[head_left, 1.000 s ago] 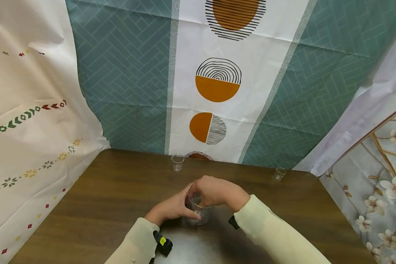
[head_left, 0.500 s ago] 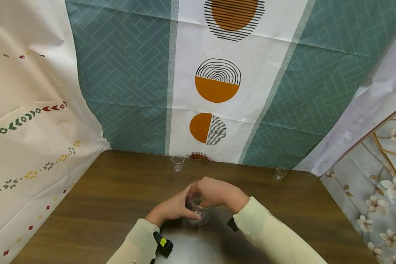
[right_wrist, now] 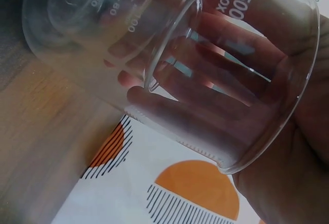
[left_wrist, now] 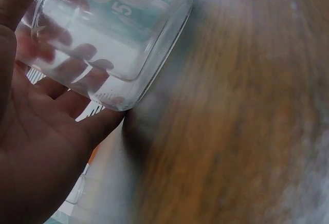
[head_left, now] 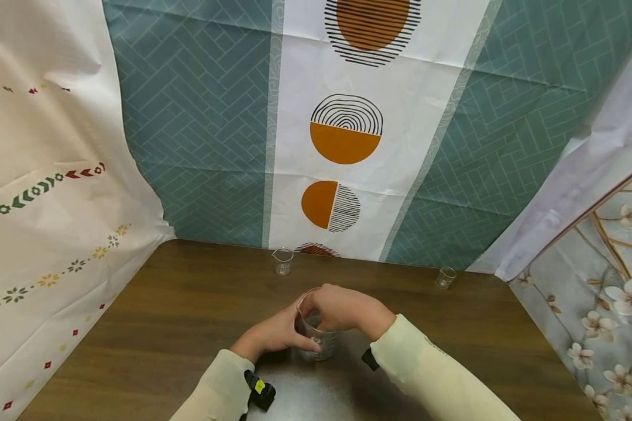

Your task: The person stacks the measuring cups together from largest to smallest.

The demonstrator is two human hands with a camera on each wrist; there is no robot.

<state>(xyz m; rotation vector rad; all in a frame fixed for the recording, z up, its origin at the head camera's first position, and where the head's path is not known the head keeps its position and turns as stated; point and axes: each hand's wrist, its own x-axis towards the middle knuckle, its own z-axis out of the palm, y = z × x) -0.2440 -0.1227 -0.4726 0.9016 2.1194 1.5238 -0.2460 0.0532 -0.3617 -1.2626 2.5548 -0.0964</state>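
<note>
From here I see the large beaker (head_left: 326,349) wrapped by my left hand (head_left: 279,332), thumb in front. My right hand (head_left: 342,307) reaches over its rim toward the smaller beaker (right_wrist: 121,34) nested inside; I can't tell whether it pinches.

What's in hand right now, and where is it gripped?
The left hand holds the large beaker round its side wall. The right hand reaches into its mouth, by the smaller beaker inside; whether it grips that beaker's rim cannot be told.
</note>
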